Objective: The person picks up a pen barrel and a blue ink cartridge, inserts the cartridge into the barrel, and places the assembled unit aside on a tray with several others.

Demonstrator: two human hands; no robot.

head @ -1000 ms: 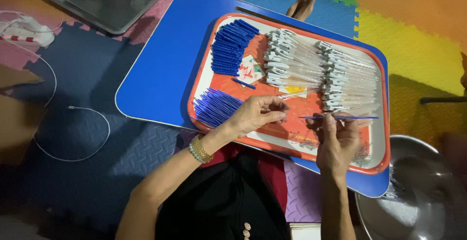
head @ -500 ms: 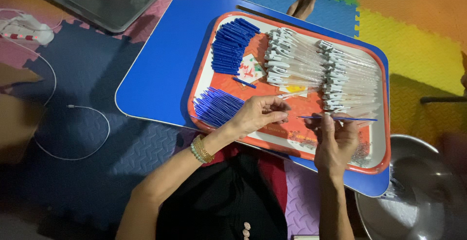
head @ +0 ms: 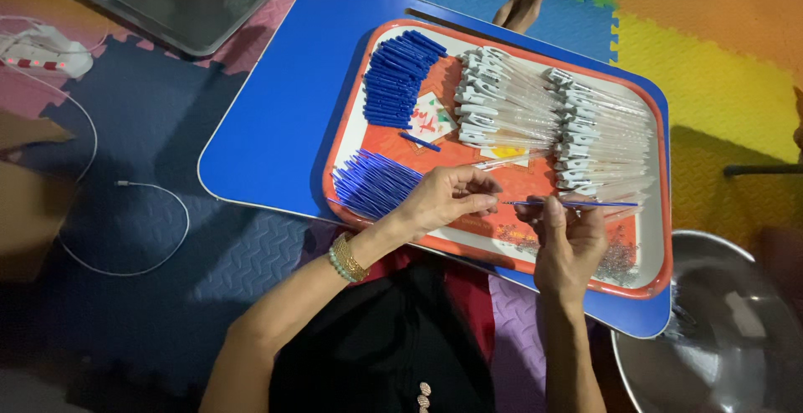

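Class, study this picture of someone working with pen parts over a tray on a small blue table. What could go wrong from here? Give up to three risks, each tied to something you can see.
1. The refill is thin and pinched only at the fingertips of the right hand and left hand; it might slip or bend.
2. The tiny loose parts lie near the tray rim and could scatter.
3. The tray reaches nearly to the table edge; a knock may tip it.
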